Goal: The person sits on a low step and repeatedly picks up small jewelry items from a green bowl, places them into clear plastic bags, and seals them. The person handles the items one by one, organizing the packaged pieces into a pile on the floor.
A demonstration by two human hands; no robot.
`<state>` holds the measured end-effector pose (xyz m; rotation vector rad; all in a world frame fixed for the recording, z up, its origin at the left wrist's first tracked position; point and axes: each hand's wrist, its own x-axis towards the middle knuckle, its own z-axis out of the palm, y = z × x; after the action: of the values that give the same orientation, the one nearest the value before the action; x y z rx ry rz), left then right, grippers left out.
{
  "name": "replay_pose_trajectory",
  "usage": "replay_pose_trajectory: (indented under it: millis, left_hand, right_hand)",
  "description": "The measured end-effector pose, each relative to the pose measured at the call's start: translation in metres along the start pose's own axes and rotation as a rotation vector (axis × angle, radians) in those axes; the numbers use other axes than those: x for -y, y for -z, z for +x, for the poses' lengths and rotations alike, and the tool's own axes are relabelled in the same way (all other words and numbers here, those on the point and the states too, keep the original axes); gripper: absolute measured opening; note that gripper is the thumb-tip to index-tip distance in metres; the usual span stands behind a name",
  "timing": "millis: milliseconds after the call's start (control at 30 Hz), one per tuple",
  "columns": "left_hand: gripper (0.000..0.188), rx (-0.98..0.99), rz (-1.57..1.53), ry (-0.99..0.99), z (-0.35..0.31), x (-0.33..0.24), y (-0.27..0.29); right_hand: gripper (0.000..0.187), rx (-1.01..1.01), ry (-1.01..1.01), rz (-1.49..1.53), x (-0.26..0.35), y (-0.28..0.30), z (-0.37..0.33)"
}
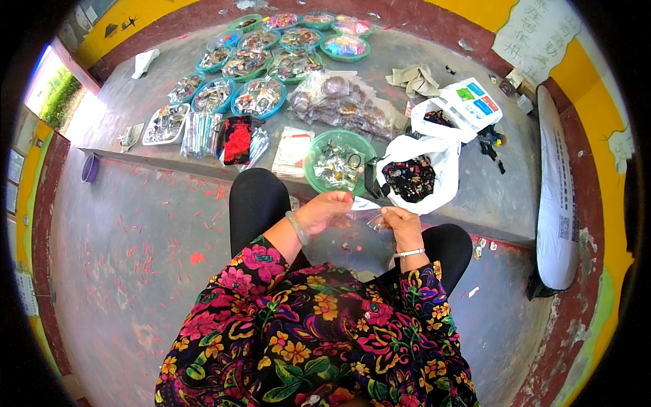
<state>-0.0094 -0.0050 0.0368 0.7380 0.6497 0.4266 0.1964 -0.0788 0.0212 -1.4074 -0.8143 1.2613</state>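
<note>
Green plastic basin [311, 167] stood ahead; right hand [405, 227] pinched a small clear item [374, 222]; left hand [325, 211] fingers were bunched, contents indiscernible.

Doorway [60, 95]: daylight is let in at upper left; the outside is partly overexposed.
Platform [119, 102]: white glare is thrown near the doorway.
White bag [445, 180]: highlights are nearly washed out.
Left hand [324, 213], right hand [404, 228]: evenly lit, fine detail softened.
Walls [600, 81]: bowed by the fisheye, enclosed by black corners.

Scuffed grey floor [115, 224], yellow-and-maroon walls [598, 78], daylight at left doorway [57, 91]
</note>
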Motion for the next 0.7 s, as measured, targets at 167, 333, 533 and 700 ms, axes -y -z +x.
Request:
replay_pose_trajectory:
  millis: [167, 333, 533, 700]
  left_hand:
    - [0.013, -0.116, 0.128, -0.004, -0.008, -0.008, -0.004]
    - [0.011, -0.158, 0.509, -0.05, -0.011, -0.007, -0.008]
    - [0.017, -0.245, 1.273, -0.402, -0.012, 0.006, -0.025]
    - [0.017, -0.223, 1.379, -0.337, -0.013, 0.009, -0.027]
  right_hand:
    - [0.016, -0.03, 0.053, -0.067, 0.004, 0.0, -0.004]
    - [0.03, -0.097, 0.774, -0.75, 0.04, -0.018, -0.025]
    - [0.029, 0.236, 0.922, -1.033, 0.037, -0.027, -0.038]
    - [0.01, 0.184, 0.947, -1.19, 0.02, -0.025, -0.037]
